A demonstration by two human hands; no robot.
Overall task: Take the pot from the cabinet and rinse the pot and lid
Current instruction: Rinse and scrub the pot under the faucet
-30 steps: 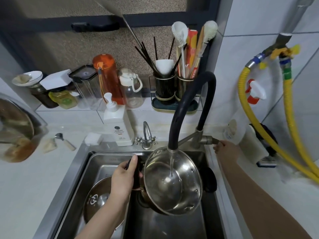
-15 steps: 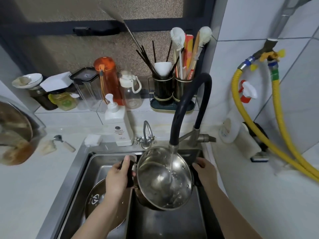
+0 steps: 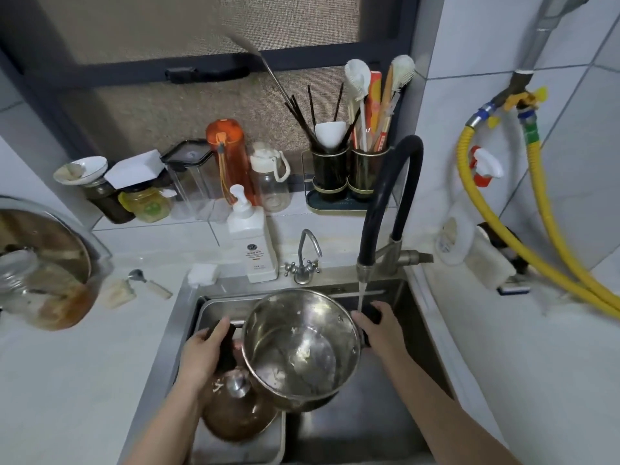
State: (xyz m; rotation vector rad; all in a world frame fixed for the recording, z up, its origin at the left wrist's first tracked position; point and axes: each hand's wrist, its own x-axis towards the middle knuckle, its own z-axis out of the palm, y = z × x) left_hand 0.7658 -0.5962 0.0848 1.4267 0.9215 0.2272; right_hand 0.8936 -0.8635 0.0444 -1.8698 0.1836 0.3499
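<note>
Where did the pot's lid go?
In the head view, the lid lies in the sink's left part, just below the left hand, partly under the pot.

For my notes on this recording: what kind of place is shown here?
Most likely a home kitchen, at the sink. A running tap stands over it, a holder of chopsticks and brushes sits on the ledge, and both hands hold a steel pot.
</note>
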